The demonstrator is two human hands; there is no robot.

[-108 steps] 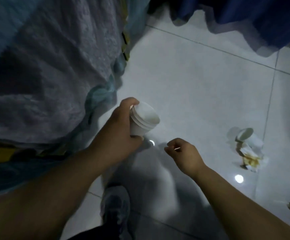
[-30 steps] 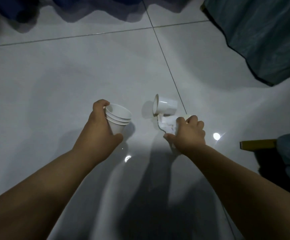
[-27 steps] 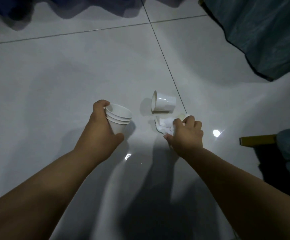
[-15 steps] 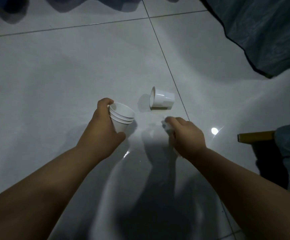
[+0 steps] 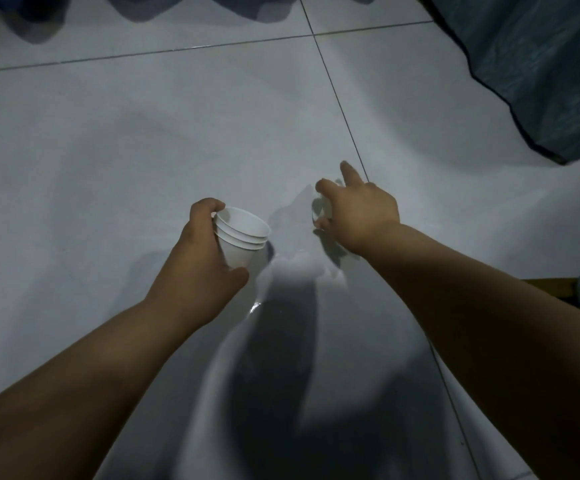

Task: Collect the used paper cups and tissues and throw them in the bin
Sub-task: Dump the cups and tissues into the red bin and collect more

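My left hand [image 5: 205,251] grips a stack of three nested white paper cups [image 5: 241,235], held upright just above the tiled floor. To its right, my right hand [image 5: 357,213] reaches down over a single white paper cup [image 5: 320,211] lying on its side on the floor. Thumb and lower fingers curl round that cup while the index finger points forward. Only the cup's rim shows beside the palm. The tissue that lay next to this cup is out of sight under my right hand.
Glossy white floor tiles [image 5: 143,133] spread all around, crossed by grout lines. A teal cloth [image 5: 541,64] hangs down at the upper right, and dark blue fabric [image 5: 177,5] edges the top. A yellow wooden piece [image 5: 551,285] juts in at the right.
My right hand gathered up the tissue, then moved forward onto the lying cup and curled round it. My left hand kept hold of the cup stack throughout.
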